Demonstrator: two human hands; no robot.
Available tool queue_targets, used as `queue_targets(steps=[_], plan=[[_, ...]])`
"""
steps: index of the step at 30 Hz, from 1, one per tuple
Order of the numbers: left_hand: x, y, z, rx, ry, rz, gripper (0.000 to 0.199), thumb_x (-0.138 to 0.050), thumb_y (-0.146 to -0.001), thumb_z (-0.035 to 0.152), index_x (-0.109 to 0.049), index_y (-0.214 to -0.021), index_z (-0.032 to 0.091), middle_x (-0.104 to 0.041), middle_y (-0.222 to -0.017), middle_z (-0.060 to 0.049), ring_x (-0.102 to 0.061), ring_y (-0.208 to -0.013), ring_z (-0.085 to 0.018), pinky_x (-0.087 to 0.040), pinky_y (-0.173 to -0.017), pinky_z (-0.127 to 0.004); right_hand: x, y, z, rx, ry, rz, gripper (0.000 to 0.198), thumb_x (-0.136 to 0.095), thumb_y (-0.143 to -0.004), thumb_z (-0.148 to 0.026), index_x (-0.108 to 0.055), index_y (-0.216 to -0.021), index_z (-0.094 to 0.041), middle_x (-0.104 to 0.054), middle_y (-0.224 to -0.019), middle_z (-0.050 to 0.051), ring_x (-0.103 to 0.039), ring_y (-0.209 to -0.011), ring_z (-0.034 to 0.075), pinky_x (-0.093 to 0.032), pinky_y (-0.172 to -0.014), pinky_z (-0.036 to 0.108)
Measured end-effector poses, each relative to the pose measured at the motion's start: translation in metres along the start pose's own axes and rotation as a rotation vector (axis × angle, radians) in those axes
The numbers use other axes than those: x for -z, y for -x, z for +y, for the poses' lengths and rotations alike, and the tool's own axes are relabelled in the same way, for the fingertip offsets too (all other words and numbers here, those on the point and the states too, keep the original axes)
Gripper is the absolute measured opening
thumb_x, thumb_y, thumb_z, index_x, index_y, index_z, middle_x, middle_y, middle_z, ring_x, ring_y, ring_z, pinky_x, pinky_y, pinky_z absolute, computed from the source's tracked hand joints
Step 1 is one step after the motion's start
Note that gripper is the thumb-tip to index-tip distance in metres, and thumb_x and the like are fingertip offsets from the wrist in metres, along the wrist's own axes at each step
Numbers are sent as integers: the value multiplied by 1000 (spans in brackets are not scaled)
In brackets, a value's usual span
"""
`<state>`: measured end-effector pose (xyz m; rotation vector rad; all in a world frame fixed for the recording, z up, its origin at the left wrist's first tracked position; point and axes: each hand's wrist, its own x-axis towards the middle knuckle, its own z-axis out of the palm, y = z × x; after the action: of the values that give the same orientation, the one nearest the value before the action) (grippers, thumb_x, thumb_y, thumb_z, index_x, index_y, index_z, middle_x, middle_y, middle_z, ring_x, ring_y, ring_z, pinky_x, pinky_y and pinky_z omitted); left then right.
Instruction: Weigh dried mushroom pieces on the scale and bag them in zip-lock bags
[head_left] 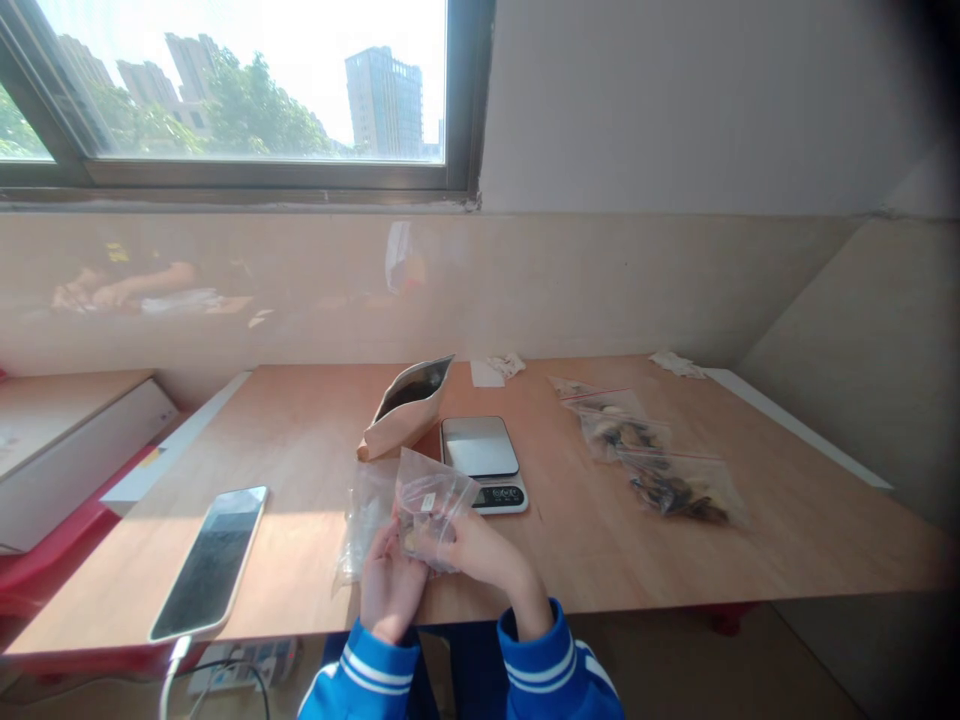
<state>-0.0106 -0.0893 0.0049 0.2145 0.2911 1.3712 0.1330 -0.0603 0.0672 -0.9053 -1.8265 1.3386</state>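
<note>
Above the table's front edge I hold a clear plastic bag point(429, 490) with a small white label and something brownish low inside it. My left hand point(393, 580) is closed around the bag's lower left side. From the right, my right hand point(480, 548) grips the same bag, its fingertips partly hidden by the plastic. Several empty-looking clear bags point(360, 520) lie just left of my hands. Behind the held bag stands a kitchen scale point(480, 447) with a dark display, partly covered by the bag. An open paper pouch point(401, 420) with a dark inside sits beside the scale.
Clear zip bags of dark and pale dried pieces point(686, 492) lie at the right. A phone point(214, 560) on a white cable point(176, 665) rests at the left. Crumpled white paper point(506, 366) is near the wall, under a window point(262, 100).
</note>
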Motion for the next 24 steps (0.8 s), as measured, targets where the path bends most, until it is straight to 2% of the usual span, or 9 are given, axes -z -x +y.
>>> queue_targets(steps=[3,6,9,11,16,19,24], plan=[[3,1,-1,-24,8,-2,47,-31,-93,12,-65,-120,27,-71,-110,2,-62,-109,-15,-41,-103,-26,-1,-1,5,80,36,-45,41,-61,-83,-26,-58,-123,-29,-55,-132,3,-47,-125,22,-34,-109,43],[5,1,-3,-45,28,-57,56,-34,-86,6,-55,-131,30,-68,-118,2,-60,-112,-15,-42,-103,-28,-3,-1,11,67,78,-31,41,-55,-86,-24,-56,-127,-29,-50,-138,4,-45,-128,23,-32,-111,48],[6,1,-4,-50,36,-92,76,-34,-75,-5,-43,-140,32,-65,-125,1,-61,-112,-15,-42,-104,-32,-3,-2,13,81,112,1,39,-52,-87,-22,-58,-125,-31,-53,-135,4,-46,-127,25,-33,-110,51],[5,0,-4,-45,51,-90,81,-32,-72,-8,-39,-142,32,-63,-127,0,-61,-112,-15,-42,-103,-32,-2,-2,11,93,109,6,37,-49,-89,-23,-58,-125,-31,-55,-132,4,-48,-126,24,-33,-110,50],[6,0,-5,-66,70,-146,79,-30,-77,-6,-32,-146,33,-57,-135,0,-53,-124,-15,-37,-108,-32,4,2,8,0,36,0,34,-49,-90,-28,-59,-123,-26,-59,-128,7,-54,-119,25,-38,-107,49],[8,0,-6,-99,62,-182,77,-29,-79,-5,-28,-147,33,-52,-140,1,-47,-129,-15,-32,-111,-34,6,3,8,-41,-39,-2,38,-54,-86,-24,-59,-123,-25,-59,-128,6,-56,-116,25,-41,-106,48],[7,0,-5,-83,44,-148,74,-27,-83,-4,-31,-146,34,-57,-135,1,-48,-128,-15,-29,-113,-36,5,2,-1,-49,-167,-56,41,-66,-78,-26,-60,-118,-30,-63,-122,4,-61,-110,26,-49,-98,43]])
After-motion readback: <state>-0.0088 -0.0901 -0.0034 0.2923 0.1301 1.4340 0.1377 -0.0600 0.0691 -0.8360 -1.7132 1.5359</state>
